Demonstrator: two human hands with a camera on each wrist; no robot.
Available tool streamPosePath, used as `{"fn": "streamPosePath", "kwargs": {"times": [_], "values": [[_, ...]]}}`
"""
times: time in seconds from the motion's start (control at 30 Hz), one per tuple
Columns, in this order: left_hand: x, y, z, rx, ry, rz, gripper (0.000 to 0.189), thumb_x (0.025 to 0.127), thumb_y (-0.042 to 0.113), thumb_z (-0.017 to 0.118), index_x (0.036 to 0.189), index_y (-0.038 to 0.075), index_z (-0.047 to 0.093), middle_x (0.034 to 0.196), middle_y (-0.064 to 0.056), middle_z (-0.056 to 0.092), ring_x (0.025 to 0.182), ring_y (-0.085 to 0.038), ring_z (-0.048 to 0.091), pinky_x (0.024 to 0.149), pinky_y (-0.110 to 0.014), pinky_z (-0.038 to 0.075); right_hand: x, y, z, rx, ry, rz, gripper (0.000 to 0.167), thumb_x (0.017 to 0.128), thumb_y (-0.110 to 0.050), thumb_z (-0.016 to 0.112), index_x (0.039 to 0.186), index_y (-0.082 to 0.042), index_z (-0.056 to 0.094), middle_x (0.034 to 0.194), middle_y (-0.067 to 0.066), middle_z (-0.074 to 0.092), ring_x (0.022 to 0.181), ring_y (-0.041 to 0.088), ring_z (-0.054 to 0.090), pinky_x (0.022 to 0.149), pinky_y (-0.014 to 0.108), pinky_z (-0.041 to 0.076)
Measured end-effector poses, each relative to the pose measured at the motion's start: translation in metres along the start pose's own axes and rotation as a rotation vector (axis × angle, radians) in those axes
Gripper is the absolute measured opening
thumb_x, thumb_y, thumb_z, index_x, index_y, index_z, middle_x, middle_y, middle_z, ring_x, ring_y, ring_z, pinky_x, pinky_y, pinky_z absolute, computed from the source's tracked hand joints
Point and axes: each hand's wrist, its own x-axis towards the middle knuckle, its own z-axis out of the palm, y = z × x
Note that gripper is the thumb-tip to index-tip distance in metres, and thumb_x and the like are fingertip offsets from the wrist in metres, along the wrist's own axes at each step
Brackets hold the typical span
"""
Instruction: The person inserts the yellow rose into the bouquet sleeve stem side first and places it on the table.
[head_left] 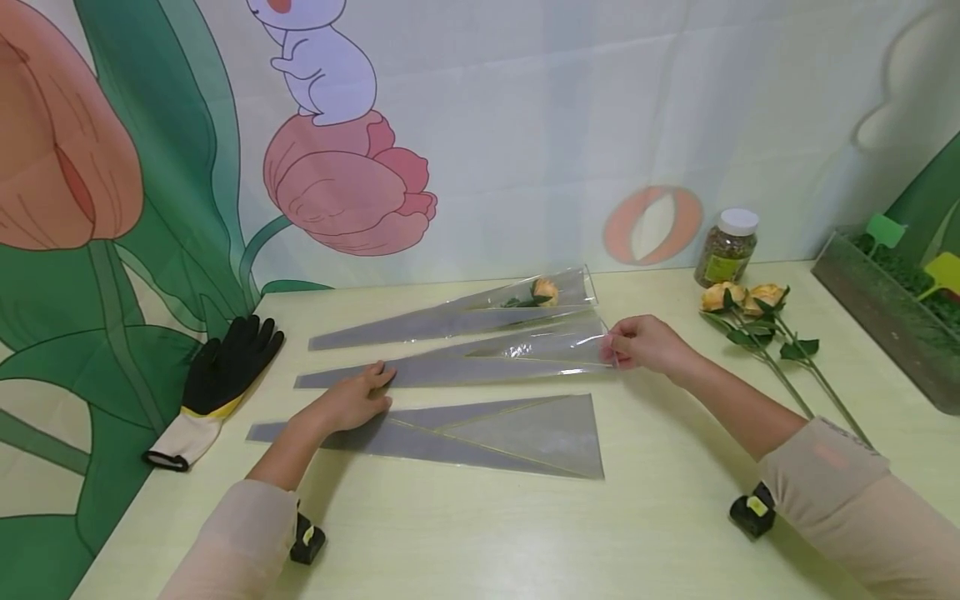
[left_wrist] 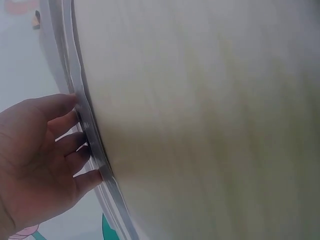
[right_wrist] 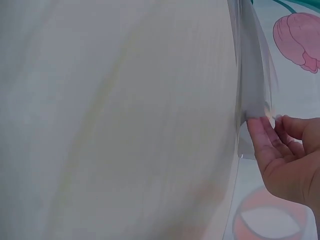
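Note:
Three long tapered flower sleeves of grey and clear film lie side by side, wide ends to the right. My right hand (head_left: 648, 343) pinches the wide-end edge of the middle sleeve (head_left: 442, 368), which stands slightly puffed open. On the narrower part of that sleeve rest the fingertips of my left hand (head_left: 352, 402), fingers spread; its palm hangs over the front sleeve (head_left: 517, 433), which lies flat. The back sleeve (head_left: 405, 328) holds an orange-yellow rose (head_left: 545, 292). In the right wrist view, thumb and fingers of the right hand (right_wrist: 287, 150) meet at the film's edge.
Two loose orange-yellow roses (head_left: 767, 297) with long stems lie at the right. Behind them stands a white-lidded jar (head_left: 726, 248), and a clear planter box (head_left: 885, 321) is at the right edge. A black and white work glove (head_left: 225, 375) lies at the left.

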Motion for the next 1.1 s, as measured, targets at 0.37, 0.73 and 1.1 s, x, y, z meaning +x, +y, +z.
{"fn": "streamPosePath", "kwargs": {"times": [0.37, 0.73, 1.1], "values": [[0.004, -0.002, -0.001, -0.052, 0.035, -0.032, 0.051, 0.099, 0.021, 0.043, 0.143, -0.001, 0.030, 0.148, -0.025, 0.017, 0.130, -0.045, 0.021, 0.100, -0.056, 0.025, 0.002, -0.004, 0.012, -0.194, 0.065, -0.003, 0.022, 0.100, -0.011, 0.039, 0.098, 0.007, 0.050, 0.085, 0.018, 0.066, 0.072, 0.021, 0.063, 0.060, 0.030, 0.052], [0.047, 0.064, -0.009, -0.166, 0.165, 0.201, 0.047, 0.095, 0.023, 0.056, 0.135, 0.000, 0.046, 0.139, -0.017, 0.040, 0.123, -0.032, 0.042, 0.098, -0.045, 0.036, 0.003, -0.008, 0.006, -0.255, 0.054, 0.006, 0.023, 0.100, -0.013, 0.040, 0.102, 0.007, 0.051, 0.087, 0.018, 0.066, 0.068, 0.021, 0.063, 0.060, 0.032, 0.053], [0.100, 0.135, 0.012, -0.160, 0.103, 0.289, 0.048, 0.090, 0.027, 0.063, 0.133, 0.008, 0.051, 0.102, -0.018, 0.065, 0.049, -0.009, 0.021, 0.062, -0.027, 0.034, -0.001, -0.006, 0.008, -0.222, 0.039, 0.017, 0.019, 0.099, -0.013, 0.043, 0.100, 0.005, 0.049, 0.094, 0.022, 0.067, 0.064, 0.020, 0.063, 0.059, 0.031, 0.053]]}}
